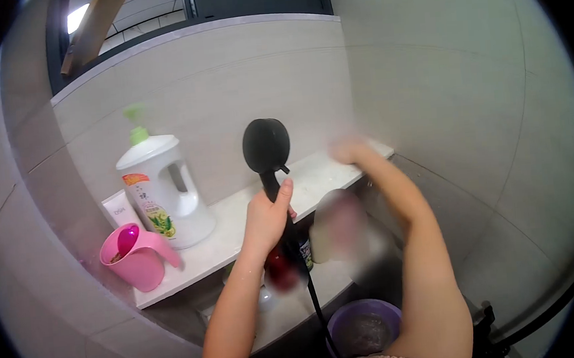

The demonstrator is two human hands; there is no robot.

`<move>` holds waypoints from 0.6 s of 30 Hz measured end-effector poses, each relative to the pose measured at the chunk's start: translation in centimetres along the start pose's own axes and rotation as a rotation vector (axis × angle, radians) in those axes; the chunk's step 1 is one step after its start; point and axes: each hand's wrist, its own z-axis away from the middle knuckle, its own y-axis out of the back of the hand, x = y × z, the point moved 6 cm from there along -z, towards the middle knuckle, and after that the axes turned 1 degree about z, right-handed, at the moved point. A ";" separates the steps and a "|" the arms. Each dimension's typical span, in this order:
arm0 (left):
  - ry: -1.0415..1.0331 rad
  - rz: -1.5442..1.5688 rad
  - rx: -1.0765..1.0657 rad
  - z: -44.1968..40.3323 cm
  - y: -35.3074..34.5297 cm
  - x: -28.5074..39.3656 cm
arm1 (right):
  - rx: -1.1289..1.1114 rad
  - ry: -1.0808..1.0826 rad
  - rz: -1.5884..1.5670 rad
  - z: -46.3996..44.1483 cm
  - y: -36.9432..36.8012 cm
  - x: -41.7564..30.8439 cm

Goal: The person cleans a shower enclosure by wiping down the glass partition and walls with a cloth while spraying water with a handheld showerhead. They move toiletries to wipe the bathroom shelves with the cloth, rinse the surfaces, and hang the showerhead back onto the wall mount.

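Fingers of the left hand (264, 220) wrap the handle of a black handheld shower head (266, 144), the thumb lying along its shaft, as the round head stands nearly upright in front of a pale shelf (229, 209). The right hand (348, 149) blurs near the shelf's far right end; whether its fingers are open or closed, or touch the surface, cannot be told.

The shower head looks like light, rigid plastic, likely slippery if wet, with more weight at the broad head than in the slim handle. The handle, just below the head, offers the surest hold. A thin black hose (315, 300), apparently flexible, trails down from the grip and may tug or swing as the handle turns.

To the left, a large white pump bottle (156, 158) stands on the shelf beside a white tube (121, 209) and a pink cup (133, 266) holding a magenta item (128, 238); the bottle's tall pump could catch a wide leftward sweep. A lower shelf (330, 279) carries a blurred red object (282, 276) and a dark bottle (307, 254), both close to the hose. Below sits a purple basin (367, 304) with water inside.
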 end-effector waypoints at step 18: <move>0.072 0.015 0.031 0.1 0.1 0.3 | -0.216 0.127 -0.868 5.3 4.4 -1.5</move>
